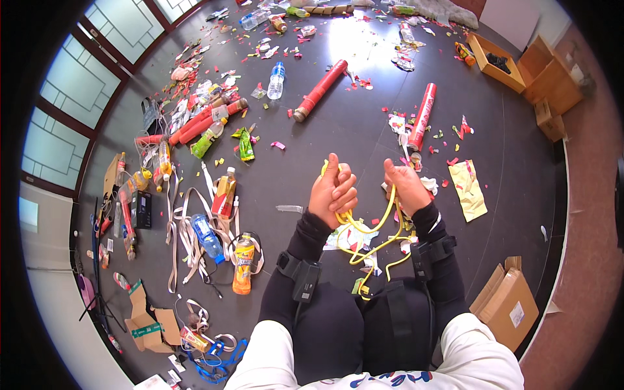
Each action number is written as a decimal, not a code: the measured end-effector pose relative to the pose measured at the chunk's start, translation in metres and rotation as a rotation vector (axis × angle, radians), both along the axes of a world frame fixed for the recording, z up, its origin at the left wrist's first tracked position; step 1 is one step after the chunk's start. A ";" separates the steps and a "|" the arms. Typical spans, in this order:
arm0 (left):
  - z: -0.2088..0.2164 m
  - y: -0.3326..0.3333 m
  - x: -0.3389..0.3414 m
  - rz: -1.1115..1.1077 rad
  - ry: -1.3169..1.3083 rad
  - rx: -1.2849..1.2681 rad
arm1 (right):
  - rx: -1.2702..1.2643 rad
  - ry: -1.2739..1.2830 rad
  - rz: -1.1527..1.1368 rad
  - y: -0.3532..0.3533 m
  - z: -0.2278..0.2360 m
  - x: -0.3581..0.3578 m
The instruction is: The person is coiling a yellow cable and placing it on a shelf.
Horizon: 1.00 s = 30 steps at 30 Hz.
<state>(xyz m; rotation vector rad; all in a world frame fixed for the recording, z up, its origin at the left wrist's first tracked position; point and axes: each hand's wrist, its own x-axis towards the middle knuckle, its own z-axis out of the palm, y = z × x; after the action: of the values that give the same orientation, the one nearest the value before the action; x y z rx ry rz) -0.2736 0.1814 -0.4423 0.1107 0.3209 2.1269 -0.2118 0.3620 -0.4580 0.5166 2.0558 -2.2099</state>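
Observation:
A yellow cord [392,203] hangs in loose loops between my two hands, above the floor in front of my legs. My left hand [333,192] is closed around one part of it, thumb up, with a bit of yellow showing by the thumb. My right hand [407,186] grips another stretch, thumb raised and fingers curled. Lower down, the loops trail toward my lap, over scraps of paper [354,239]. The cord inside each fist is hidden by the fingers.
Litter covers the dark floor: red tubes [320,91], a clear bottle [276,81], an orange drink bottle [243,263], tangled white straps [185,240] and yellow paper [467,190]. A cardboard box [507,305] stands right of me; an opened carton [151,322] lies left. Wooden boxes [497,62] stand far right.

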 end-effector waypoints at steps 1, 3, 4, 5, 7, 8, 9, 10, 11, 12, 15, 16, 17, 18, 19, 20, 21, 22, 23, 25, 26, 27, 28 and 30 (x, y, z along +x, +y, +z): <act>-0.001 0.000 0.000 -0.006 0.014 -0.097 | -0.103 0.012 0.060 0.004 0.011 0.003; -0.001 -0.001 0.000 -0.011 0.022 -0.199 | -0.266 0.052 0.147 0.011 0.013 0.006; -0.002 -0.005 -0.001 0.015 0.028 -0.233 | -0.415 0.118 0.207 0.009 0.020 0.009; -0.001 -0.002 -0.001 0.031 0.035 -0.259 | -0.437 0.173 0.256 0.012 0.029 0.013; -0.002 0.000 0.000 0.016 0.033 -0.253 | -0.467 0.221 0.304 0.015 0.032 0.018; -0.003 -0.001 0.000 0.007 0.036 -0.250 | -0.476 0.310 0.346 0.016 0.029 0.017; -0.002 0.000 0.001 -0.019 0.089 -0.294 | -0.484 0.400 0.388 0.016 0.026 0.016; -0.002 0.001 0.002 -0.022 0.077 -0.296 | -0.539 0.419 0.342 0.014 0.029 0.013; 0.000 0.001 0.003 -0.067 0.119 -0.332 | -0.471 0.411 0.312 0.012 0.031 0.011; 0.001 0.002 0.005 -0.112 0.160 -0.366 | -0.404 0.401 0.283 0.010 0.032 0.010; -0.002 0.003 0.006 -0.164 0.188 -0.374 | -0.324 0.447 0.232 0.003 0.036 0.010; -0.001 0.003 0.006 -0.188 0.207 -0.380 | -0.270 0.474 0.201 0.001 0.037 0.010; -0.001 0.003 0.007 -0.188 0.207 -0.381 | -0.249 0.489 0.147 0.000 0.036 0.010; -0.001 0.004 0.008 -0.233 0.224 -0.377 | -0.250 0.489 0.146 -0.001 0.036 0.010; -0.002 0.004 0.008 -0.277 0.235 -0.373 | -0.215 0.497 0.086 -0.003 0.035 0.009; -0.002 0.005 0.009 -0.277 0.230 -0.373 | -0.180 0.504 0.025 -0.004 0.035 0.008; -0.001 0.007 0.010 -0.265 0.300 -0.406 | -0.142 0.510 0.002 -0.005 0.034 0.008; 0.000 0.007 0.012 -0.253 0.369 -0.438 | -0.142 0.505 0.003 -0.008 0.034 0.007; 0.000 0.007 0.011 -0.254 0.411 -0.442 | -0.124 0.513 -0.006 -0.012 0.035 0.007; -0.006 0.006 0.009 -0.261 0.413 -0.448 | -0.099 0.519 0.021 -0.017 0.037 0.006; -0.007 0.006 0.010 -0.268 0.420 -0.453 | -0.099 0.515 0.022 -0.018 0.035 0.006; -0.008 0.007 0.012 -0.268 0.416 -0.454 | -0.130 0.445 0.049 -0.019 0.033 0.006; -0.003 0.010 0.016 -0.206 0.338 -0.512 | -0.159 0.376 0.075 -0.019 0.031 0.005; -0.001 0.012 0.018 -0.145 0.257 -0.568 | -0.053 0.386 0.045 -0.020 0.028 0.003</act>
<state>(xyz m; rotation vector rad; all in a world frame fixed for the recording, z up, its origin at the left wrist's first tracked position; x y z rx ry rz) -0.2552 0.1935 -0.4432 0.0719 1.0220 1.8059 -0.2087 0.3421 -0.4299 0.0365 2.1382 -2.4864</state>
